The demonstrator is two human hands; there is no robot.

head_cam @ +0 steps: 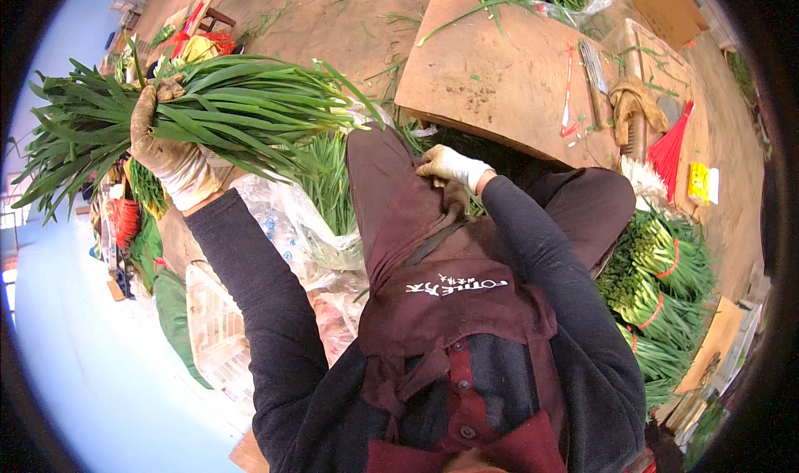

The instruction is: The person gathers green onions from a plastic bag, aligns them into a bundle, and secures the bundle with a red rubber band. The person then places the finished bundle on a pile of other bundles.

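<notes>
My left hand, in a soiled white work glove, grips a large loose bunch of garlic chives around its leafy part. The bunch is held up at the left, pale stalk ends pointing right over my knee. My right hand, in a similar glove, rests at my lap with curled fingers against the dark trousers and apron. Whether it pinches cloth there is hidden. Below the held bunch, more loose chives lie in a clear plastic bag beside my leg.
Ahead is a low wooden board. To its right are a knife, a brown glove, red ties and a yellow packet. Banded chive bundles pile at my right. A white plastic basket stands left.
</notes>
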